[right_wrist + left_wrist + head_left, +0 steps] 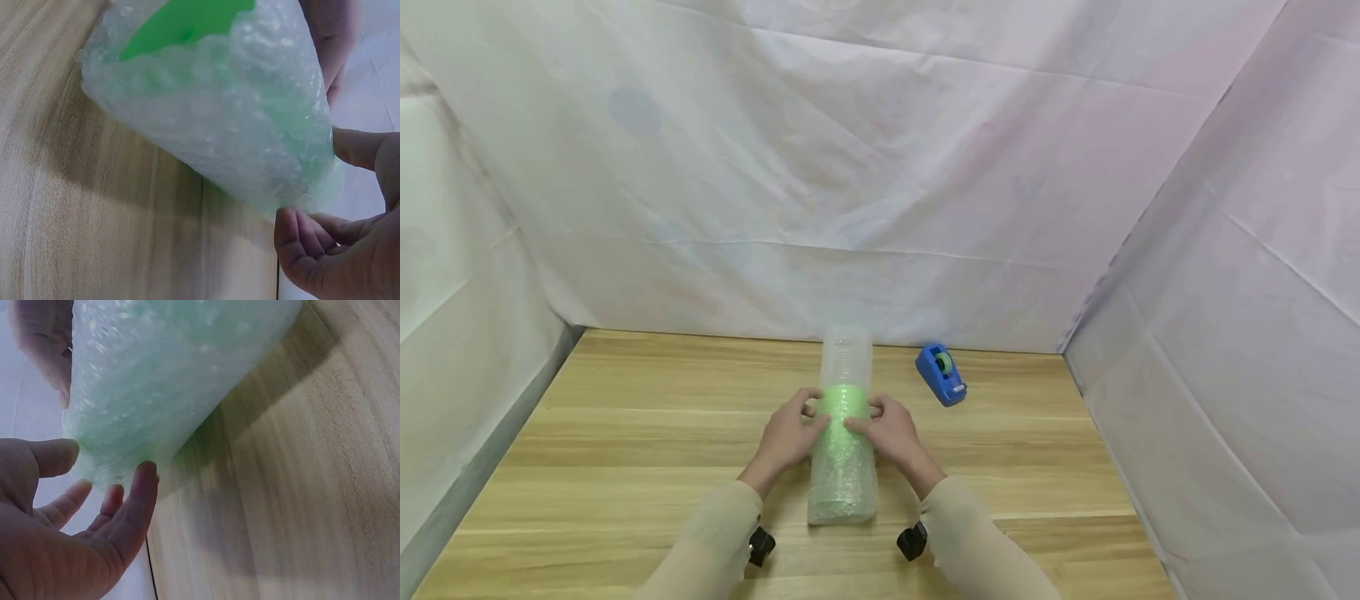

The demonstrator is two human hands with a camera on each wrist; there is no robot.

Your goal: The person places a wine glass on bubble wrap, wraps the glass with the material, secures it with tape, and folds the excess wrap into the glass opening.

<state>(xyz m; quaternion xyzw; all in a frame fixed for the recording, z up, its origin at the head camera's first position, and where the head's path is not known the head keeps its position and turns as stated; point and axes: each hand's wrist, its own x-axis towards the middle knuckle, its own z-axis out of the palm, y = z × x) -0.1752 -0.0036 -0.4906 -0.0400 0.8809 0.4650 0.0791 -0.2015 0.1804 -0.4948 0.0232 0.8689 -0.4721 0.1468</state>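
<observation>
A long roll of bubble wrap [844, 483] lies lengthwise on the table, with a bright green object inside it. In the right wrist view the near end of the wrap gapes, and the smooth green object [190, 28] shows there; its kind is hidden by the wrap. My left hand [787, 432] holds the roll from the left, thumb on top and fingers along the side. From the right, my right hand [891, 429] grips it the same way, its thumb close to the left one. The far end of the wrap lies flat and see-through beyond the green part.
A blue tape dispenser [942, 375] with a roll of tape stands right of the wrap, near the back edge. The wooden table [647, 433] is enclosed by pale cloth hangings [850, 167] at the back and both sides.
</observation>
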